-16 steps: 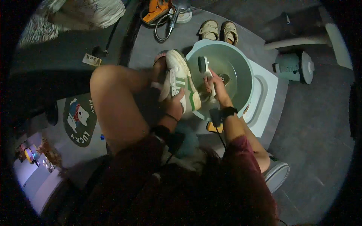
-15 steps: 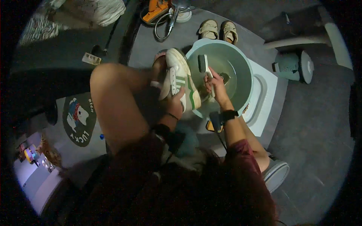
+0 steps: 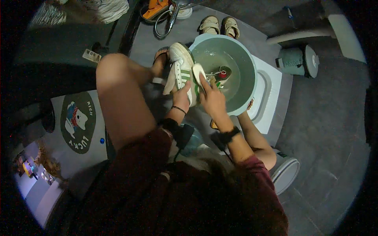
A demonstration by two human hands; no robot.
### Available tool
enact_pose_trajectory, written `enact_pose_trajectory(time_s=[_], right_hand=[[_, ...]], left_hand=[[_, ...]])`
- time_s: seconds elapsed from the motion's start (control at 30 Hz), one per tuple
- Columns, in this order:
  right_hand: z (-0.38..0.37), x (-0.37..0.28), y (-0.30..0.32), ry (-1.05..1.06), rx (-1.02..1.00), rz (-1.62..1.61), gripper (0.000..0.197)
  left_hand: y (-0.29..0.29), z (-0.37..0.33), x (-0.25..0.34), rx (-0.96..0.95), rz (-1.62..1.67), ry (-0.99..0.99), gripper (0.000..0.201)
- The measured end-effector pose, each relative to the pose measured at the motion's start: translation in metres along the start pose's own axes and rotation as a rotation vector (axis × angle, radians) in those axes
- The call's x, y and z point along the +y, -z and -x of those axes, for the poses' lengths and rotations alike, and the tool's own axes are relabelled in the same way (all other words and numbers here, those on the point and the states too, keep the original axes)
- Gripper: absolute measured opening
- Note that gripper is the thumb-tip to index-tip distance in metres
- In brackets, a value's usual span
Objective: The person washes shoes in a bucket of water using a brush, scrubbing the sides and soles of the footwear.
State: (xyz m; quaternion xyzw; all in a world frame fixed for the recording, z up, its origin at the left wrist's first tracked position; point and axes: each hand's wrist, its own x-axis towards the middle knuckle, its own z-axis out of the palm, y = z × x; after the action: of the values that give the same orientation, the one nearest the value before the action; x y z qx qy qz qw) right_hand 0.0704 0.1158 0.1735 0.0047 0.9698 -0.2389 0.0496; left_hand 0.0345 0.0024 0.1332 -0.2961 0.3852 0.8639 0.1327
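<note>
My left hand (image 3: 181, 98) is closed on a white sneaker (image 3: 181, 55) with green stripes, held toe away from me at the basin's left rim. In my right hand (image 3: 213, 101) is a white-handled scrub brush (image 3: 198, 72), pressed against the sneaker's sole side; its bristles are hidden. The pale green basin (image 3: 252, 74) contains murky water. Partly under the water, beyond my right hand, lies a dark shoe-like thing (image 3: 226, 72) with a red patch and pale lace; its exact kind is unclear.
Beige strap shoes (image 3: 209, 24) stand behind the basin, a shower head and hose (image 3: 173, 17) to their left. A white squat toilet (image 3: 271, 94) lies right of the basin. Farther right is a trash bin (image 3: 293, 63), and a lidded bucket (image 3: 286, 176) stands nearer me.
My right hand has brought the brush left from over the basin onto the sneaker's sole side, turning its bristles toward the shoe. My left hand still holds the sneaker. The view has shifted slightly.
</note>
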Motion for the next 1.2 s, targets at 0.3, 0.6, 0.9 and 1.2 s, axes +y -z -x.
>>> enact_pose_trajectory(time_s=[0.3,0.6,0.9,1.2], right_hand=[[0.04,0.017,0.015,-0.078,-0.14,0.035,0.078],[-0.044,0.04,-0.014,-0.042,0.356,-0.476,0.063],[0.023,0.176,0.001,-0.515,-0.258,-1.432,0.048],[0.044,0.102,0.02,-0.674,-0.067,-0.804,0.058]], left_hand=[[-0.006,0.0,0.005,0.128,0.002,0.044,0.034],[0.011,-0.008,-0.005,-0.082,-0.067,-0.053,0.03],[-0.012,0.027,0.044,-0.589,0.037,0.161,0.036],[-0.02,0.047,0.069,-0.649,0.058,0.06,0.041]])
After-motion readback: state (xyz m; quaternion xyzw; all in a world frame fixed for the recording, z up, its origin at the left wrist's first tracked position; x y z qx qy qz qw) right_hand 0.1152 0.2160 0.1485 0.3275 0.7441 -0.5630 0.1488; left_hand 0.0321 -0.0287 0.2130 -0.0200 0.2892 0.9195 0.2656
